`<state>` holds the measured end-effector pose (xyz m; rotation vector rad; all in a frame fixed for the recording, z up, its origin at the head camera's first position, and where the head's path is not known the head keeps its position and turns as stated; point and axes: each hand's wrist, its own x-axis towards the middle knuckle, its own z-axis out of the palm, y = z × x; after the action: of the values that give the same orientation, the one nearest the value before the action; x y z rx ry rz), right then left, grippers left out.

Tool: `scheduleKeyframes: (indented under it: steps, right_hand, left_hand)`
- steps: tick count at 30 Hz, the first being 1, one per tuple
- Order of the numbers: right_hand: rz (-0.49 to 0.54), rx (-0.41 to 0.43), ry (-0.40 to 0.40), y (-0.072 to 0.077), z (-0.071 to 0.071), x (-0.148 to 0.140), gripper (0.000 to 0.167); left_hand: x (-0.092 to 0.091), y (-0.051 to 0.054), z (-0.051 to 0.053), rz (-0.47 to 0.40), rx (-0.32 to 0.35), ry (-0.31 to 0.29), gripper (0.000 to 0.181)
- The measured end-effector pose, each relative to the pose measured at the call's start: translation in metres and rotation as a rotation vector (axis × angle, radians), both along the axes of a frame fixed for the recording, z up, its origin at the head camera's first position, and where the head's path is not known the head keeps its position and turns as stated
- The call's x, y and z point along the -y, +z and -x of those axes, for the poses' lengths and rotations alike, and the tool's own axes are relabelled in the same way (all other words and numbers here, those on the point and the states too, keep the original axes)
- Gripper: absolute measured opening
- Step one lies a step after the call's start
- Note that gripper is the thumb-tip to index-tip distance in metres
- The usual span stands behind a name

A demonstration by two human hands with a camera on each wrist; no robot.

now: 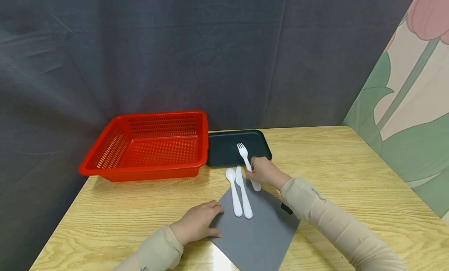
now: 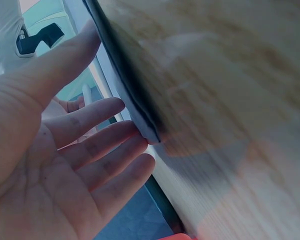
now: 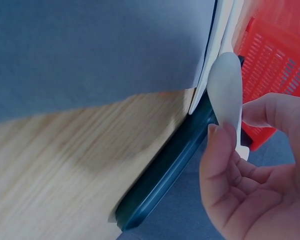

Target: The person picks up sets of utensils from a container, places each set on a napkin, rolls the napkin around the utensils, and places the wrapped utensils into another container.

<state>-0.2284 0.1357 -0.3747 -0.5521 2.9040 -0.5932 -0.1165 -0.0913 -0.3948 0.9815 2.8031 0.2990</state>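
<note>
A white plastic fork [image 1: 243, 152] is pinched between the thumb and fingers of my right hand [image 1: 264, 171]. Its tines reach over the dark green tray [image 1: 224, 151], while its handle [image 3: 225, 87] slants back above the grey cloth [image 1: 261, 236]. A white spoon [image 1: 234, 191] and a white knife [image 1: 244, 193] lie side by side on that cloth, their upper ends past its far corner. At the cloth's left corner is my left hand [image 1: 198, 222], fingers extended and touching the edge; the left wrist view shows the fingers [image 2: 115, 165] spread and holding nothing.
A red perforated basket [image 1: 147, 171] stands at the back left, against the tray's left side. Dark curtain fabric [image 1: 196, 56] hangs behind the wooden table [image 1: 333, 165]. A flower-patterned cloth [image 1: 421, 138] is along the right.
</note>
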Motion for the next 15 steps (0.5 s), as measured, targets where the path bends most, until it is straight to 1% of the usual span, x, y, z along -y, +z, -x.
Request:
scheduleKeyframes:
  steps: [4, 15]
  right_hand:
    - [-0.005, 0.008, -0.011, -0.0007, -0.0014, -0.0005, 0.019]
    - [0.022, 0.101, -0.05, 0.0002, -0.0045, 0.0006, 0.018]
  left_hand:
    - [0.0, 0.0002, -0.0004, 0.003, -0.002, 0.001, 0.055]
    - [0.0, 0.0005, -0.0006, 0.004, -0.001, 0.004, 0.055]
